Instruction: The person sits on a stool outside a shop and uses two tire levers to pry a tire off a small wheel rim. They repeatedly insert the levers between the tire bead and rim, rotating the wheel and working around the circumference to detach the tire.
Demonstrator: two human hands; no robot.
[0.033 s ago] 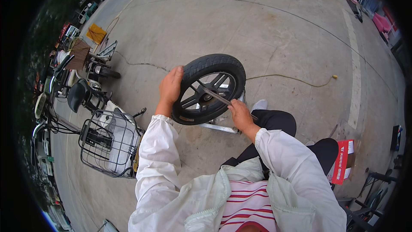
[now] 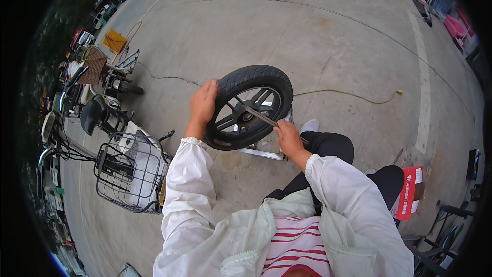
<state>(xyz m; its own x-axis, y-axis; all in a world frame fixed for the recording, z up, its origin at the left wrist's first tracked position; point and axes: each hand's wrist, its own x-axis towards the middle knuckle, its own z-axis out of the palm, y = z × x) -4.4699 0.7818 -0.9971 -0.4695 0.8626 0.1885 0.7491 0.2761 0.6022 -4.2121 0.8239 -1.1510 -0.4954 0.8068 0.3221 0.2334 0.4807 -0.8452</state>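
A black scooter wheel (image 2: 256, 76), a tyre on a spoked dark rim, is tilted over a low metal stand (image 2: 261, 153). My left hand (image 2: 204, 103) grips the tyre at its left side, fingers curled over the rubber. A long metal bar (image 2: 261, 115) lies across the wheel's spokes from near the hub toward the lower right. My right hand (image 2: 287, 136) is closed on that bar just outside the right lower part of the rim. My white-socked foot (image 2: 310, 125) shows beyond the stand.
Parked electric bikes (image 2: 94, 113) line the left, one with a wire basket (image 2: 130, 172). A yellow crate (image 2: 115, 40) lies farther back. A cord (image 2: 348, 95) runs over the concrete. A red box (image 2: 409, 192) sits by my right knee; assorted items (image 2: 456, 28) stand at the right edge.
The wheel has tilted very slightly; my hands keep the same holds on the tyre and the bar.
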